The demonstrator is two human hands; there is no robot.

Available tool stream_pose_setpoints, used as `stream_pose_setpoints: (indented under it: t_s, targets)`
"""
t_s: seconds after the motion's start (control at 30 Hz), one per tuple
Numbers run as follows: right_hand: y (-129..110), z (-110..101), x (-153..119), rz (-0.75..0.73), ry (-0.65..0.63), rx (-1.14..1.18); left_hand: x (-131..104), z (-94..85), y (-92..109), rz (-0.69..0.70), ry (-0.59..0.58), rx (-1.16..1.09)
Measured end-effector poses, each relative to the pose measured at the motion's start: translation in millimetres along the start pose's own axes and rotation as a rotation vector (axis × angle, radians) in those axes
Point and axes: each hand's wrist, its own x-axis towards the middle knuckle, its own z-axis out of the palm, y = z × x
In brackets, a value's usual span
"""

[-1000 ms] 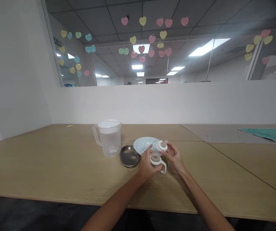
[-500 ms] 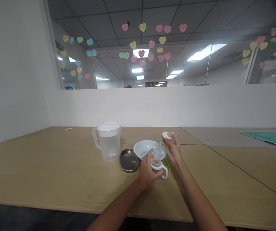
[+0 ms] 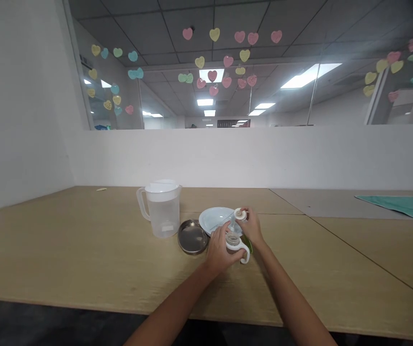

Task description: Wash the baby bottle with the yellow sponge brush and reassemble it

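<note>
- Right fingers (image 3: pixel 247 217) pinching the round white plastic cap (image 3: pixel 240 214), lower now, swung leftward; its gap to the bottle has narrowed, still apart!
- Left fingers (image 3: pixel 224 228) stay curled round the white-handled bottle (image 3: pixel 233 239), translucent ringed mouth uncovered.
- Far: smooth pale-blue bowl (image 3: pixel 206 217); left: shiny round metal dish (image 3: pixel 192 237).

White ceiling lights (image 3: pixel 310 76) glare hard through the glass (image 3: pixel 285 38); the table (image 3: pixel 84 254) sits in even, muted light, faint shadow by the right forearm (image 3: pixel 289 298), right hand (image 3: pixel 251 227) slightly soft, top-right corner falling dark!
</note>
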Motion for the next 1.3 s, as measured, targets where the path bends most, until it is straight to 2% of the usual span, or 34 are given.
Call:
stream_pose_setpoints:
  t_s: [0.13,0.23,0.33,0.47,0.57,0.8,1.07,1.17,1.3]
  targets:
    - [-17,-1,-7,0.041,-0.307,-0.08,0,0.2,0,0.032,0.01,0.027]
    - [-24,-1,-10,0.076,-0.383,-0.086,1,-3.4,0,0.06,0.022,0.052]
    - [-25,-1,-9,0.042,-0.341,-0.057,3,-13.4,0,0.133,-0.044,0.062]
    - [-26,-4,-6,-0.102,-0.283,-0.04,7,-25.9,0,0.238,-0.136,0.062]
    - [-29,-6,-6,-0.162,-0.226,-0.126,7,-25.1,0,0.219,-0.093,0.097]
    - [-26,-7,-6,-0.182,-0.113,-0.278,5,-9.7,-3,0.185,0.039,0.202]
    - [-31,-7,-9,-0.225,0.004,-0.426,3,-15.5,2,0.214,-0.008,0.275]
    - [-38,-7,-12,-0.286,0.123,-0.498,3,-20.0,4,0.267,-0.004,0.265]
    - [-45,-11,-15,-0.486,0.318,-0.618,2,-21.6,2,0.317,0.177,0.28]
